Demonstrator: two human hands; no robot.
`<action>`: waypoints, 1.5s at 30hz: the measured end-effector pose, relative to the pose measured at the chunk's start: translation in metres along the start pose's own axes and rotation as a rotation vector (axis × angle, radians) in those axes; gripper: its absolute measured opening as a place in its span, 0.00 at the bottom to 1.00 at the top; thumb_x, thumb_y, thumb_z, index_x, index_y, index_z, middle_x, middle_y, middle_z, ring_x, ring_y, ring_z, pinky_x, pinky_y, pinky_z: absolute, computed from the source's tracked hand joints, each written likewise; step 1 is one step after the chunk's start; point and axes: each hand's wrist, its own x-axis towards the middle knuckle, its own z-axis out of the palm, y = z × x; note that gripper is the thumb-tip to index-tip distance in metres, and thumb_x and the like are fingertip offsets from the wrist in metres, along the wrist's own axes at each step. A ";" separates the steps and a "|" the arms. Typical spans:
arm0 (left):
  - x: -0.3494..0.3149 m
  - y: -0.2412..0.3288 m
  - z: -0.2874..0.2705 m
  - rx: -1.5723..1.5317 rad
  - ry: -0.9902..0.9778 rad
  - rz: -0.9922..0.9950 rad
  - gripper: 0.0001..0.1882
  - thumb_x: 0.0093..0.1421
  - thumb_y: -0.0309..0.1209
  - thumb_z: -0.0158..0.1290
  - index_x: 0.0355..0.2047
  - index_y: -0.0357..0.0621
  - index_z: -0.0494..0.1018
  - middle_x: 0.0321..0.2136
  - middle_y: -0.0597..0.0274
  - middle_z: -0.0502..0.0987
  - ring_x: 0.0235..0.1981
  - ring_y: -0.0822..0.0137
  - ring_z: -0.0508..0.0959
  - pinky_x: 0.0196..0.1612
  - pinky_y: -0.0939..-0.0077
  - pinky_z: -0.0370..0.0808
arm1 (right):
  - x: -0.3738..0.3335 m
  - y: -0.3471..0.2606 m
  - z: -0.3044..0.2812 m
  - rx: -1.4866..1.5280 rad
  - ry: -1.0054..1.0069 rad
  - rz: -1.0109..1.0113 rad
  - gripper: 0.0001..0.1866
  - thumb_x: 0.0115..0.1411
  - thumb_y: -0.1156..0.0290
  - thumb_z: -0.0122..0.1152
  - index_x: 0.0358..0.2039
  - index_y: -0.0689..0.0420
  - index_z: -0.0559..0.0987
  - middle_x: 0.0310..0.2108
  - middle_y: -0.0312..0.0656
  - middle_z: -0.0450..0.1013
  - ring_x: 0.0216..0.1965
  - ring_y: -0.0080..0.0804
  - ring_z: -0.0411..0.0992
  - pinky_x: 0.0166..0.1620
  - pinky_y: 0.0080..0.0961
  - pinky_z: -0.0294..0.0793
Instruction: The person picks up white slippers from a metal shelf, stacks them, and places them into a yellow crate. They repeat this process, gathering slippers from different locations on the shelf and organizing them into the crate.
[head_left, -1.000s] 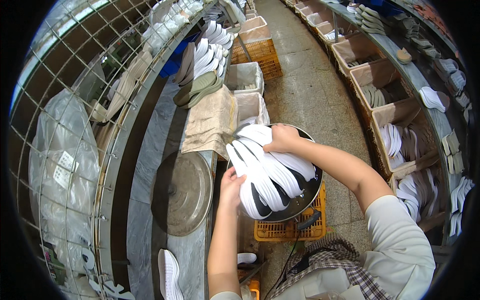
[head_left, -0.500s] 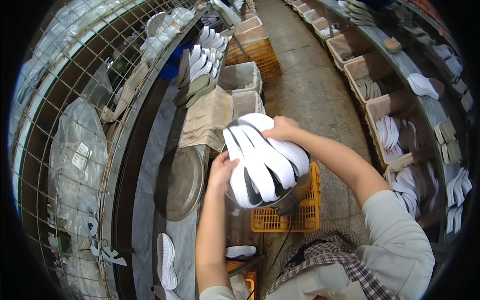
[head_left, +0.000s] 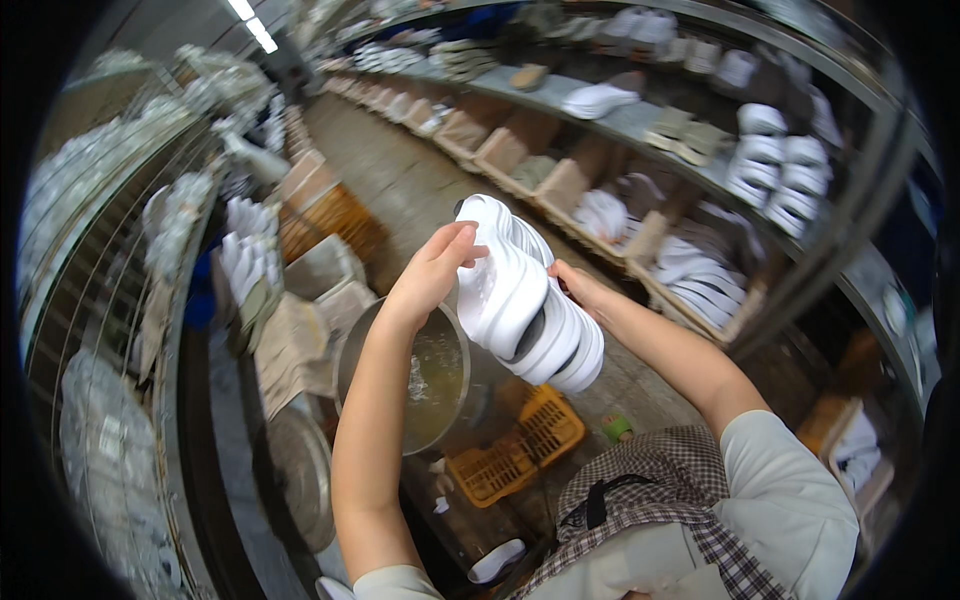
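Note:
Between my two hands is a stack of white shoe soles (head_left: 525, 305), tilted, with dark grey showing in the gaps between them. My left hand (head_left: 437, 262) closes on the upper left end of the stack, thumb and fingertips against the white edge. My right hand (head_left: 580, 290) grips the right side; some of its fingers are hidden behind the soles. Below and left of the stack, partly behind my left forearm, is a round metal pot (head_left: 455, 425) with yellowish liquid (head_left: 437, 370) in it.
A yellow plastic crate (head_left: 515, 450) stands below the pot. On the right, a metal rack (head_left: 640, 135) holds soles above a row of lined bins (head_left: 640, 250). A wire mesh partition (head_left: 120, 240), a round metal lid (head_left: 305, 475) and a beige cloth (head_left: 290, 350) are on the left.
The view has swung right, toward the rack. The soles have been lifted away from over the pot and tilted, still in both hands. The pot's liquid now shows.

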 end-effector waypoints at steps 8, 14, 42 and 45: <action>0.007 0.018 0.208 -0.226 -0.241 0.404 0.22 0.65 0.39 0.43 0.54 0.39 0.62 0.44 0.57 0.74 0.49 0.69 0.69 0.54 0.73 0.59 | -0.222 0.034 -0.157 0.190 0.141 -0.384 0.36 0.51 0.54 0.51 0.58 0.60 0.61 0.54 0.55 0.61 0.56 0.45 0.61 0.58 0.39 0.60; -0.045 -0.051 0.436 -0.761 -0.653 -0.319 0.26 0.62 0.38 0.49 0.57 0.42 0.58 0.46 0.54 0.72 0.45 0.61 0.74 0.44 0.66 0.75 | -0.426 0.079 -0.236 0.430 0.637 -0.392 0.30 0.51 0.56 0.52 0.51 0.61 0.67 0.48 0.50 0.67 0.48 0.39 0.67 0.47 0.38 0.68; -0.278 -0.001 1.212 -0.105 -1.479 -0.197 0.28 0.59 0.21 0.46 0.60 0.39 0.52 0.50 0.55 0.68 0.49 0.65 0.69 0.53 0.71 0.68 | -0.968 0.349 -0.586 0.229 1.597 -0.550 0.27 0.62 0.71 0.43 0.61 0.61 0.55 0.45 0.54 0.70 0.43 0.37 0.72 0.46 0.30 0.72; -0.201 0.016 1.280 -0.008 -1.483 0.136 0.31 0.59 0.25 0.50 0.60 0.40 0.51 0.44 0.54 0.71 0.46 0.65 0.70 0.53 0.70 0.67 | -0.927 0.356 -0.661 0.276 1.677 -0.640 0.27 0.63 0.73 0.42 0.62 0.61 0.52 0.48 0.51 0.68 0.46 0.34 0.70 0.50 0.28 0.69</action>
